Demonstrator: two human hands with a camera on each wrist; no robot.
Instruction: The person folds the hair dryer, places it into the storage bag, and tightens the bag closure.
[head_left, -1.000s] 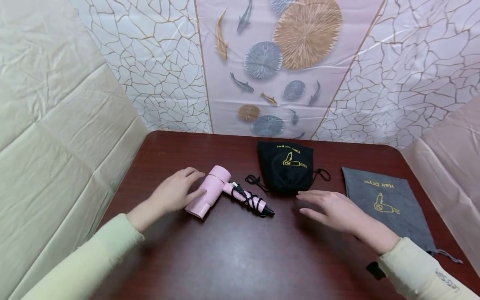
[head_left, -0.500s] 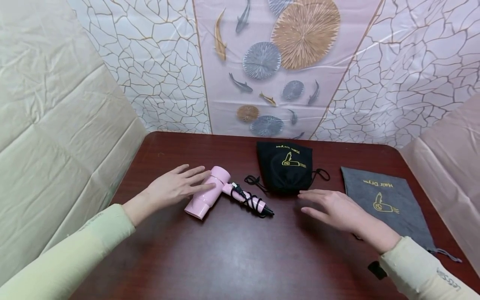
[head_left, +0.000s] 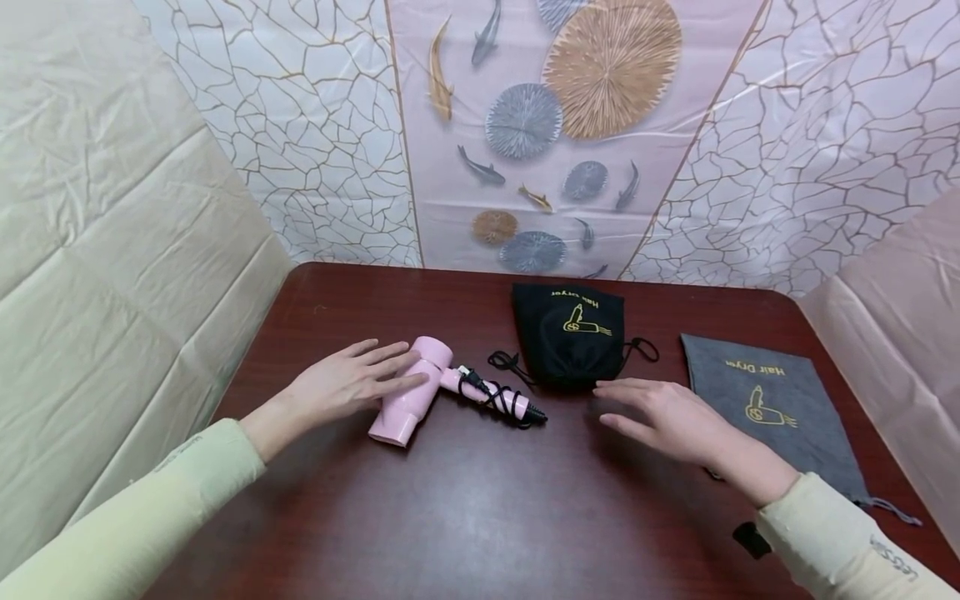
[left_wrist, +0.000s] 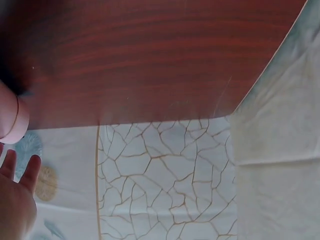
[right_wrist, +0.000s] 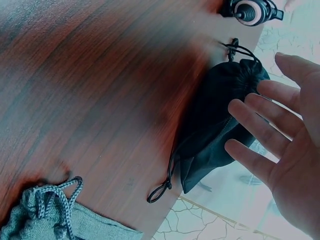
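A pink hair dryer (head_left: pixel 405 408) lies on the table, its black cord wound around the handle. My left hand (head_left: pixel 333 383) reaches over its barrel from the left, extended fingers across the side; the thumb is hidden. The left wrist view catches a barrel end (left_wrist: pixel 12 117) beside my fingertips. To the right, my right hand (head_left: pixel 675 417) holds nothing, its fingers spread loosely near the mouth of a black drawstring bag (head_left: pixel 573 337) with a yellow hair dryer print. That bag looks plump, its neck gathered, in the right wrist view.
A grey drawstring bag (head_left: pixel 780 400) with the same print lies flat at the right, its cord (head_left: pixel 892 508) trailing near the edge. Behind the brown table (head_left: pixel 465 517) hangs a patterned cloth (head_left: pixel 337 142). Pale cloth sheets (head_left: pixel 90 275) line both sides.
My left hand moved farther over the barrel with its fingers straightening, and the hair dryer shifted slightly left and turned a little. My right hand stays nearly in place.
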